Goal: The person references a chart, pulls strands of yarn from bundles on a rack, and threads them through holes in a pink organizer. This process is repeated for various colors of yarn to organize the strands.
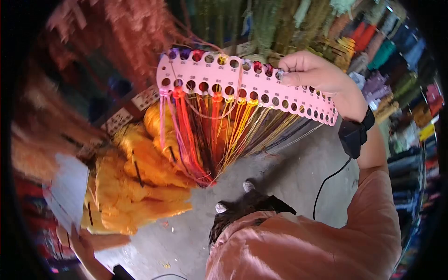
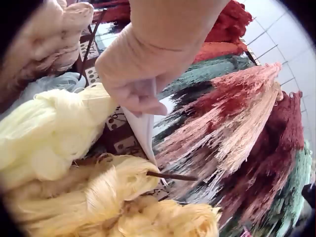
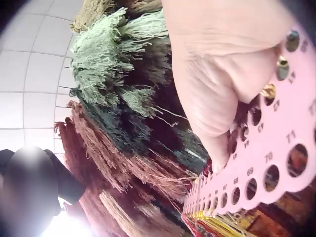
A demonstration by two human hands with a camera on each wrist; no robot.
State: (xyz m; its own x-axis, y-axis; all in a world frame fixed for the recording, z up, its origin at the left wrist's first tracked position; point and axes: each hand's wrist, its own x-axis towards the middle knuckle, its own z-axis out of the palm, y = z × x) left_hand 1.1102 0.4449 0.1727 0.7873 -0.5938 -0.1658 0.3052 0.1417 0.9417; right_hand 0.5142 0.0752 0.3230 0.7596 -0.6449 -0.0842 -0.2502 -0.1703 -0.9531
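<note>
My right hand [image 1: 326, 77] grips the upper edge of a long pink floss organizer card [image 1: 200, 74], thumb across its front. Numbered holes run along both long edges of the card. Red, pink, orange, yellow and darker threads [image 1: 240, 123] are knotted through the lower holes and hang down, drawn together at the bottom. In the right wrist view the thumb [image 3: 217, 153] lies flat against the card's face. At lower left in the head view, my left hand [image 1: 79, 247] pinches a white paper sheet [image 1: 70, 186]; its fingers curl over the sheet in the left wrist view.
Large orange yarn skeins [image 1: 126, 196] hang left of centre, close to the card's threads. Pale yellow skeins [image 2: 54, 128] and pink yarn bundles [image 2: 222, 113] flank the left hand. Green bundles [image 3: 106, 64] hang beside a tiled wall [image 3: 39, 74]. Grey floor [image 1: 298, 172] lies below.
</note>
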